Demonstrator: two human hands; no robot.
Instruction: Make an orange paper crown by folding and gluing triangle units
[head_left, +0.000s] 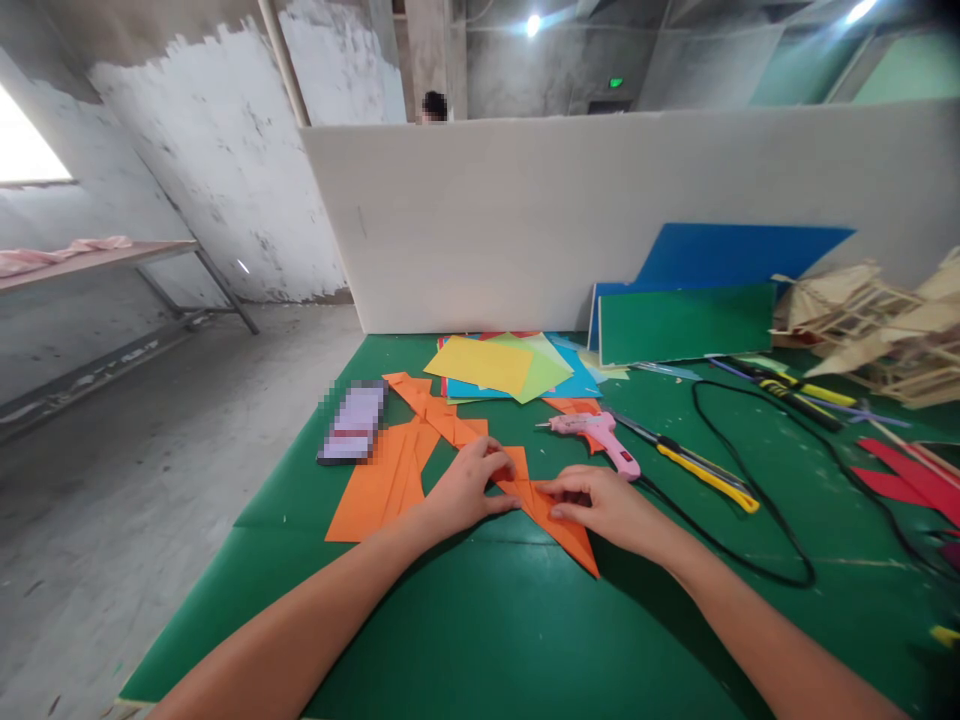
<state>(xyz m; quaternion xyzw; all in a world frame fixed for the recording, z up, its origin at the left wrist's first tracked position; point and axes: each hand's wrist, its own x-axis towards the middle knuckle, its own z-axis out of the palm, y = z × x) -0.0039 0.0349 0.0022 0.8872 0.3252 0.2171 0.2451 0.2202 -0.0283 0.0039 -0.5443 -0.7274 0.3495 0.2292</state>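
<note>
No text is being made legible: the phone screen [355, 420] by the bench's [450, 640] left edge is being pixelated, and the lit green sign [616, 82] is being shown too small.

Both the left hand [474, 484] and the right hand [601, 504] are bare, with slender fingers. The left forearm [322, 604] and right forearm [757, 622] are likewise uncovered from wrist to the near edge of view, smooth in outline, each narrowing towards the wrist. Fingernail detail is too small to assess.
</note>
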